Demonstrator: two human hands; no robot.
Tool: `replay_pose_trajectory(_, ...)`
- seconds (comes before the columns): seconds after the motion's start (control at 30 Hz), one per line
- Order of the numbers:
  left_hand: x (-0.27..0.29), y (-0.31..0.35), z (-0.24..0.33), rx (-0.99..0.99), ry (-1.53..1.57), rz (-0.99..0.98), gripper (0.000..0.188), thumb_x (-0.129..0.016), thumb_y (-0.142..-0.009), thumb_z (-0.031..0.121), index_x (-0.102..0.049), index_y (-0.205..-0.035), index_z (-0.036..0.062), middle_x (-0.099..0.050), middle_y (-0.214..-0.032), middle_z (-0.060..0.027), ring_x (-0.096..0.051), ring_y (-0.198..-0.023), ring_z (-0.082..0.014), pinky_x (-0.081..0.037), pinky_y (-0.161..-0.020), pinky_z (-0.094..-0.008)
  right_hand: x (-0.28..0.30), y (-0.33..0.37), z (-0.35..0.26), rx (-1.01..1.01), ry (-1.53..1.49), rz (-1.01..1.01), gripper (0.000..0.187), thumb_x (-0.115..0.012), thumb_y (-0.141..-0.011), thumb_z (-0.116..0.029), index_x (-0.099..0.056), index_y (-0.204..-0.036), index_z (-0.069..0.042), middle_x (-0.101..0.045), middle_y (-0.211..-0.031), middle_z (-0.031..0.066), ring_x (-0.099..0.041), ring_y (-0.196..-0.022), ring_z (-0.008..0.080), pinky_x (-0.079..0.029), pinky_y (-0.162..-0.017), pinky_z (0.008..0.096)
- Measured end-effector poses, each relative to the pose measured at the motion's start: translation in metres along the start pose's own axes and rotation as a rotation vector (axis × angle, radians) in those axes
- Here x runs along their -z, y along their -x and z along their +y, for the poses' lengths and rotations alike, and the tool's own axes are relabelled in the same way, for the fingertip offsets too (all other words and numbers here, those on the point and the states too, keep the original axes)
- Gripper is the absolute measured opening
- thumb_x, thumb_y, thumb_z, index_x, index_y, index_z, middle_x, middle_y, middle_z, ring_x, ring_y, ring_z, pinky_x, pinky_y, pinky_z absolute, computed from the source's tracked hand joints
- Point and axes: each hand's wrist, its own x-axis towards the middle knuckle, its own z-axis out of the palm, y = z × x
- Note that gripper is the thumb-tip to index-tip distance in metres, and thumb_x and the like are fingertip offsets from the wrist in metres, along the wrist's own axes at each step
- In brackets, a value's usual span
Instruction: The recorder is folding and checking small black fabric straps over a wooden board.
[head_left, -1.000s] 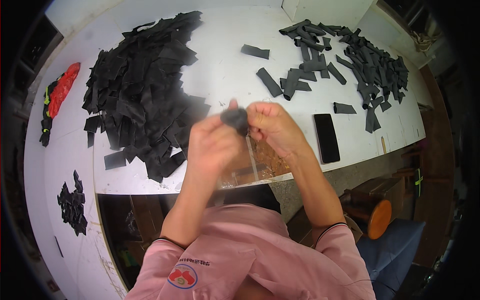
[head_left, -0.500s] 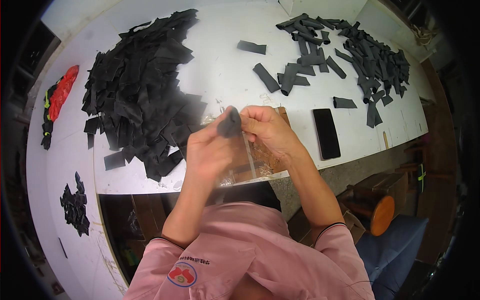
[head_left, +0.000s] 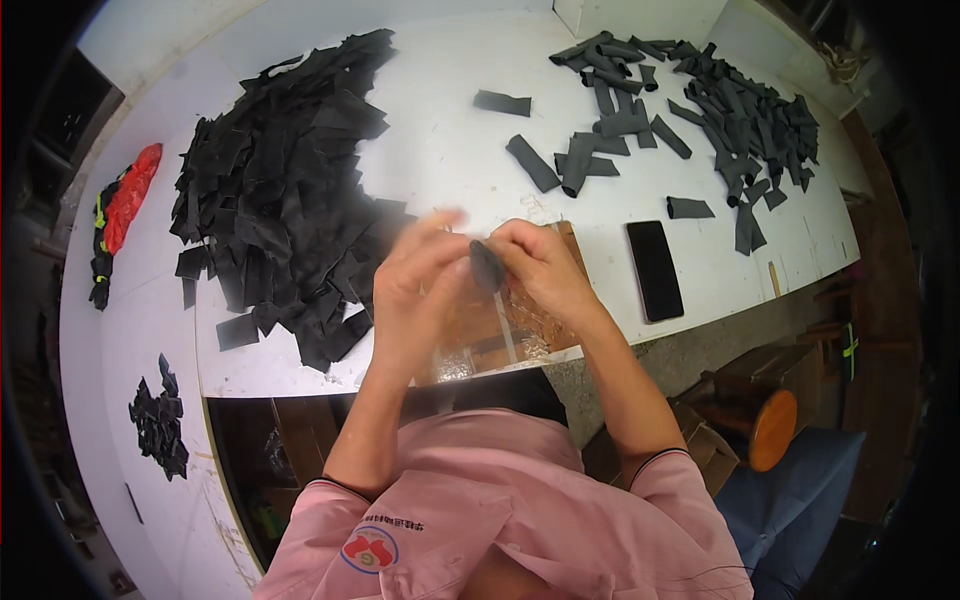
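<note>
A dark grey fabric piece [head_left: 487, 266], curled like a small tube, is pinched in the fingers of my right hand [head_left: 548, 268]. Beside it, my left hand [head_left: 412, 285] is blurred; its fingers look spread, with the thumb close to the piece. Whether the left fingertips touch it is hard to see. Beneath both hands lies a brown cardboard sheet [head_left: 545, 320] covered with clear plastic, at the table's front edge. To the left spreads a large heap of flat black fabric pieces [head_left: 270, 190]. Rolled grey-black tubes [head_left: 755, 125] lie scattered at the far right.
A black phone [head_left: 655, 270] lies right of the cardboard. On the left side surface are a red bundle [head_left: 132, 195] with black and yellow-green parts, and a small black pile [head_left: 158, 425]. A round wooden stool [head_left: 773, 430] and cardboard boxes stand below the table at right.
My left fingers have loosened and spread away from the fabric piece. The piece has shifted slightly right, toward my right hand, and now appears narrower.
</note>
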Motion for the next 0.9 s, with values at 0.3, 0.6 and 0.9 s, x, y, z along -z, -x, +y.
replay_pose_trajectory(0.3,-0.011,0.025,-0.009,0.191,0.703,0.297,0.007,-0.050,-0.084,0.004,-0.052,-0.088,-0.0003,-0.056,-0.090,-0.0065,-0.050,-0.082,-0.0103,-0.037,-0.079,-0.0238,-0.014,0.017,-0.028,0.685,1.087,0.081,0.026,-0.061,-0.071,-0.025,-0.051,-0.061,-0.004,-0.049,-0.060,0.0071,-0.052,-0.063,0.0218,-0.040,-0.050,0.0344)
replay_pose_trajectory(0.6,-0.008,-0.010,0.013,0.268,0.349,-0.056,0.014,-0.061,-0.073,0.003,-0.054,-0.084,-0.0026,-0.057,-0.075,-0.0066,-0.052,-0.069,-0.0095,-0.042,-0.062,-0.0220,-0.008,0.013,-0.018,0.784,0.614,0.158,0.019,-0.058,-0.076,-0.020,-0.057,-0.074,-0.002,-0.053,-0.065,0.0101,-0.053,-0.061,0.0273,-0.042,-0.052,0.0361)
replay_pose_trajectory(0.9,-0.011,-0.005,0.022,0.164,0.359,0.080,0.010,-0.054,-0.080,0.003,-0.058,-0.088,-0.0014,-0.060,-0.076,-0.0066,-0.055,-0.073,-0.0104,-0.042,-0.067,-0.0216,-0.006,0.014,-0.007,0.584,0.776,0.083,0.016,-0.056,-0.076,-0.019,-0.058,-0.077,-0.004,-0.053,-0.068,0.0097,-0.053,-0.064,0.0253,-0.043,-0.054,0.0347)
